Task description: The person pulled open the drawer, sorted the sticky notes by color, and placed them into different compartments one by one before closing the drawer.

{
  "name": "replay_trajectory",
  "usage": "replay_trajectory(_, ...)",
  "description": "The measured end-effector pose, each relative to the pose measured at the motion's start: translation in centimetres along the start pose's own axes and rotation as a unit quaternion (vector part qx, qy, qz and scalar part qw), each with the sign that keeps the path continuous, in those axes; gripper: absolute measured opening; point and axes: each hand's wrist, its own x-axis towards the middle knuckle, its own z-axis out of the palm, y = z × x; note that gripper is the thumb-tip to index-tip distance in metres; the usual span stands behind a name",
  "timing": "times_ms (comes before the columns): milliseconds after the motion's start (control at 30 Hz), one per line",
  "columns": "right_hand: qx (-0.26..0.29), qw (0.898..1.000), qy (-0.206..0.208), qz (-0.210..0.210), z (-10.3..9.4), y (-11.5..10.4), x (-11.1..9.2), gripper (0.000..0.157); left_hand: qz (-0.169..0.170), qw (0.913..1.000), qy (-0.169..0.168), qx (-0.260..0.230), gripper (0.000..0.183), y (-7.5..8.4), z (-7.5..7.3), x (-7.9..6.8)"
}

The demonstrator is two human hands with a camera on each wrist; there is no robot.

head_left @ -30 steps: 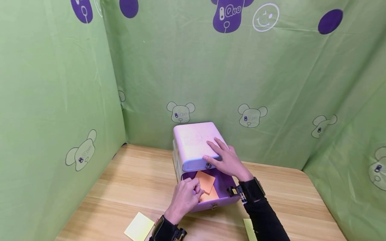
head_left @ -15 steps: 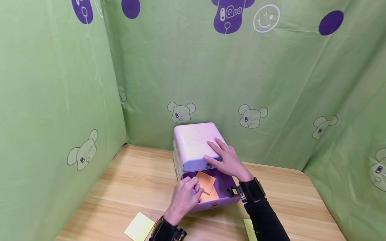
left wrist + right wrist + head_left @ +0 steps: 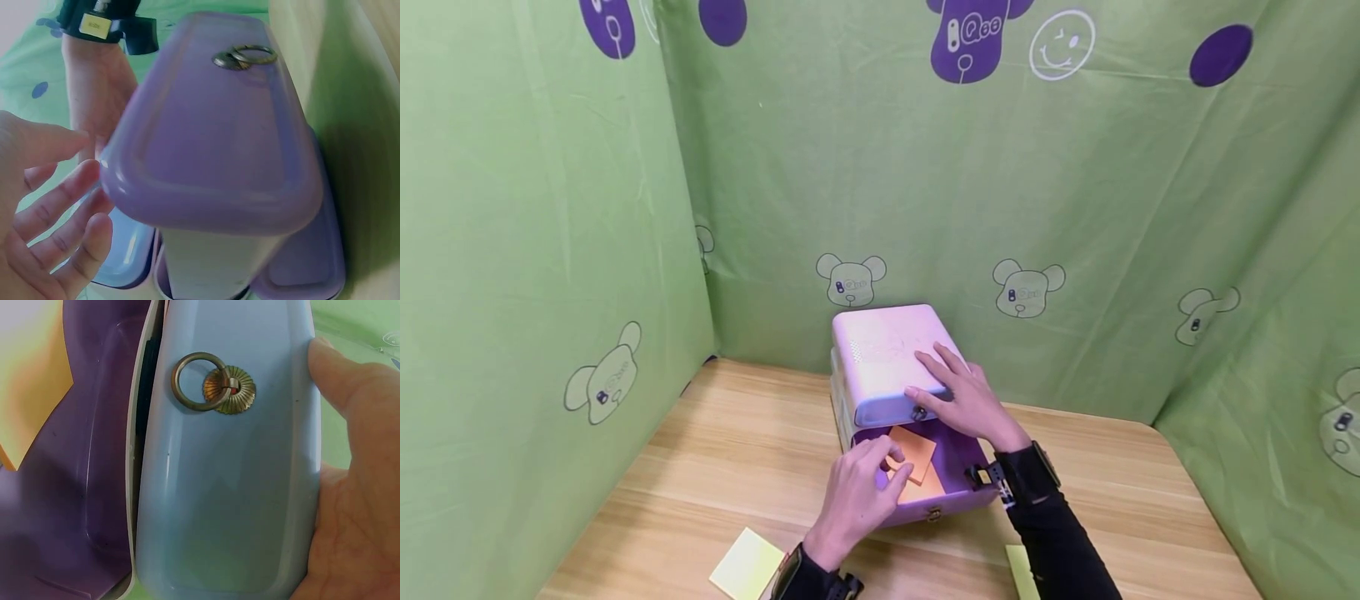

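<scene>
A small drawer chest (image 3: 883, 346) with a pale pink top stands on the table. Its lower purple drawer (image 3: 206, 131) is pulled out, and orange sticky notes (image 3: 919, 454) lie inside, one pad askew over another. Over the drawer's left side is my left hand (image 3: 853, 493), thumb and fingers apart and nothing between them. My right hand (image 3: 966, 400) rests on the chest's top with its fingers spread, close above the closed blue upper drawer (image 3: 231, 487), which has a brass ring pull (image 3: 200, 381).
Yellow sticky notes (image 3: 747, 565) lie on the wooden table (image 3: 760, 450) at front left. Another yellow sticky note (image 3: 1021, 569) is partly covered by the right sleeve. Green patterned cloth (image 3: 880, 192) hangs at the back and both sides.
The left hand's thumb and index finger have spread apart from a curled, near-touching position over the drawer. The right hand has stayed on the chest's top.
</scene>
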Motion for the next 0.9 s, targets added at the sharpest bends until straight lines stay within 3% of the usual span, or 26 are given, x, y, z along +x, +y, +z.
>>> replay_trajectory(233, -0.002, 1.0, 0.0, 0.002, 0.0, -0.1, 0.0, 0.073, 0.038, 0.9986, 0.018, -0.033, 0.015, 0.9, -0.6, -0.1)
replay_trajectory(467, 0.001, 1.0, 0.001, 0.003, 0.0, -0.1, -0.1, 0.074, 0.065, 0.9969, 0.039, -0.019, 0.018, 2.0, -1.1, -0.4)
replay_trajectory(733, 0.004, 1.0, -0.001, 0.011, 0.0, 0.0, -0.1, 0.075, 0.063, 0.9967, 0.007, -0.051, 0.017, 3.4, -1.3, -1.9)
replay_trajectory(900, 0.005, 1.0, -0.008, 0.009, -0.1, -0.1, -0.1, 0.075, 0.059, 0.9959, -0.043, -0.053, 0.016, 3.9, -1.1, -3.2)
